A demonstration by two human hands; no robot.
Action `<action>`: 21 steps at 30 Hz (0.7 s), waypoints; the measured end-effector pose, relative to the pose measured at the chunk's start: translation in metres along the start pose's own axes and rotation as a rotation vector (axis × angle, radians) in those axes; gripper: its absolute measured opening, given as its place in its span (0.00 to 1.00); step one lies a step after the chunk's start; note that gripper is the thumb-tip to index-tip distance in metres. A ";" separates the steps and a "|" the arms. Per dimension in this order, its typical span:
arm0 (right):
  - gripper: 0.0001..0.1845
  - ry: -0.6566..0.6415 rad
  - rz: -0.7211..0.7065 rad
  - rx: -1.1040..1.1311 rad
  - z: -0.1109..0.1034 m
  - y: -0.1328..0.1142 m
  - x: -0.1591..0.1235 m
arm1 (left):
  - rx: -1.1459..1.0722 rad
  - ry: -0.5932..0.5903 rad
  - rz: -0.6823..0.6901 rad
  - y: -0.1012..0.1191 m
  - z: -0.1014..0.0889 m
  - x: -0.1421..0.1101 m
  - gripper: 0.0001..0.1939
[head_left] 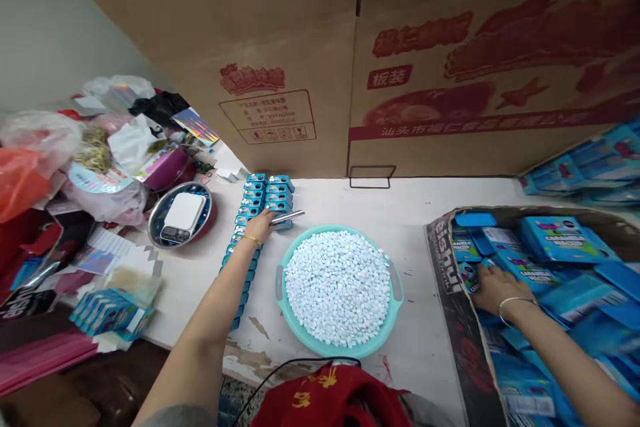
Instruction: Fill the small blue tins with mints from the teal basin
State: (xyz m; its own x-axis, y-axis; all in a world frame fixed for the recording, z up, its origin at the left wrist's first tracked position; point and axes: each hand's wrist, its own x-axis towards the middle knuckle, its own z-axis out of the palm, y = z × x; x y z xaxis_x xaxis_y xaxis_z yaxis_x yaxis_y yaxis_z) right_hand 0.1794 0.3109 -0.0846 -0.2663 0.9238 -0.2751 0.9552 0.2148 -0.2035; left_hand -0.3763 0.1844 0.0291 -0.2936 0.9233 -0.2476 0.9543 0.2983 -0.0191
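Note:
My left hand (pixel 259 227) is closed around a narrow, shiny metal tool (pixel 289 216), whose exact kind I cannot make out. It hovers at or touches two long rows of small blue cartons (pixel 253 194) on the table. To the right of the rows stands a round turquoise basin (pixel 285 320) heaped with small white tablet-like pieces (pixel 340 287). My right hand (pixel 500 288) reaches inside a large open cardboard box (pixel 450 320) full of blue printed packages (pixel 560 240). Its fingers are bent at a small blue carton (pixel 467 274) by the box's left wall; the fingertips are partly hidden.
Tall brown cartons (pixel 280 27) wall off the table's back. On the left, a metal bowl (pixel 213 220) bears a white scale (pixel 185 214), beside piled plastic bags (pixel 110 194). More blue packages (pixel 590 167) lie at the far right. A black cable (pixel 300 360) crosses the front edge.

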 end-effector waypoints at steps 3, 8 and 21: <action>0.31 -0.124 0.039 -0.081 -0.007 -0.001 -0.002 | -0.005 0.017 -0.043 -0.013 0.016 0.008 0.19; 0.38 0.100 0.153 0.092 -0.049 -0.010 -0.039 | -0.124 0.263 -0.083 -0.008 0.026 -0.014 0.28; 0.36 -0.104 -0.255 1.262 -0.009 -0.181 -0.043 | -0.263 0.052 0.080 0.063 0.044 -0.224 0.15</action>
State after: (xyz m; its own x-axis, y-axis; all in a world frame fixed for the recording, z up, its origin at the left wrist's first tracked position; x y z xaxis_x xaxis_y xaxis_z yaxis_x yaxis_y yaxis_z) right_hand 0.0186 0.2354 -0.0279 -0.4854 0.8600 -0.1575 0.1098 -0.1187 -0.9868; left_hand -0.2480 -0.0147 0.0410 -0.2268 0.9556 -0.1881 0.9292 0.2702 0.2521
